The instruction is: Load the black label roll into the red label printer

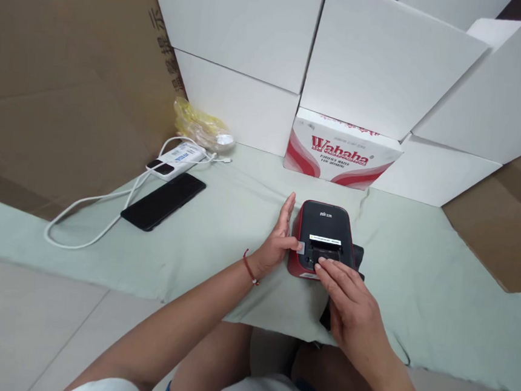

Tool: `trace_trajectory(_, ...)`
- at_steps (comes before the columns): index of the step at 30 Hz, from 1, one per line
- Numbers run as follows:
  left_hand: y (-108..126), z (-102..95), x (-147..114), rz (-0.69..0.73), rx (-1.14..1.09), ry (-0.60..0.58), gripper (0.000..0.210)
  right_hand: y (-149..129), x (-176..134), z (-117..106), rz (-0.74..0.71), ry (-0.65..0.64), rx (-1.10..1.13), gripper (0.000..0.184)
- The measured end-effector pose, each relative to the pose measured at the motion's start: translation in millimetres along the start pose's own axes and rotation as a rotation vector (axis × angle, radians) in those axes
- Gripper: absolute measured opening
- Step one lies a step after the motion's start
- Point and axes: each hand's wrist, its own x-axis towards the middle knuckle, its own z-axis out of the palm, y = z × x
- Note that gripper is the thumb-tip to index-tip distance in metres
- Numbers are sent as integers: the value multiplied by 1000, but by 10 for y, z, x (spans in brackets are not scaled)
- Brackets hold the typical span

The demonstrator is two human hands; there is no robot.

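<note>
A small black-and-red label printer (326, 222) lies on the pale green cloth, its top panel upward and a slot with a white sticker near its lower half. My left hand (275, 245) is at its left side, fingers stretched along the red wall and thumb on a small grey tab (301, 248) at the edge. My right hand (352, 298) rests its fingertips on the dark panel below the slot, fingers together and nearly flat; its thumb is mostly hidden. Part of a black strap (325, 316) shows beneath my right hand.
Left on the cloth (220, 234) lie a black phone (164, 201), a white power bank (181, 159) with a white cable (100, 197), and a yellowish plastic bag (198, 123). Behind stand a Wahaha carton (341, 152) and white boxes (382, 60). Brown cardboard (70, 81) flanks both sides.
</note>
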Motion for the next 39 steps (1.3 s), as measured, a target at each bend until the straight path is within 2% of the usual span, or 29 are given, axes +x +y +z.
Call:
trace_trajectory(5, -28, 26, 4, -28, -81, -47, 121, -25, 10, 4, 20, 6, 3, 77)
trace_trajectory(8, -82, 2, -1, 4, -97, -101, 116, -19, 44, -73, 15, -8, 16, 68)
trace_trajectory(11, -134, -32, 4, 36, -72, -129, 110, 82, 208, -219, 24, -55, 83, 49)
trace_trajectory(13, -164, -51, 12, 35, -45, -124, 109, 199, 431, -299, 116, -107, 91, 39)
trace_trajectory(14, -175, -58, 16, 34, -31, -112, 109, 261, 572, -318, 188, -157, 45, 38)
trace_trajectory(16, -191, -68, 23, 32, -3, -88, 109, 368, 883, -297, 346, -349, -169, 39)
trace_trajectory(19, -188, -78, 28, 17, 26, -70, 109, 459, 1282, -149, 457, -639, -465, 39)
trace_trajectory(23, -148, -84, 23, -24, 57, -81, 108, 491, 1494, 59, 467, -739, -511, 31)
trace_trajectory(26, -121, -78, 19, -28, 42, -76, 108, 471, 1476, 71, 475, -747, -502, 31)
trace_trajectory(29, -108, -60, 19, -16, 18, -71, 107, 409, 1367, -118, 470, -710, -466, 35)
trace_trajectory(32, -99, -42, 23, -29, -30, -77, 105, 385, 1143, -516, 459, -567, -270, 38)
trace_trajectory(35, -101, -35, 30, -40, -67, -71, 105, 514, 785, -1003, 529, -418, -131, 50)
trace_trajectory(37, -111, -38, 33, -36, -64, -66, 105, 694, 498, -1251, 599, -412, -138, 58)
trace_trajectory(39, -126, -45, 36, -29, -56, -72, 105, 908, 218, -1353, 638, -473, -140, 54)
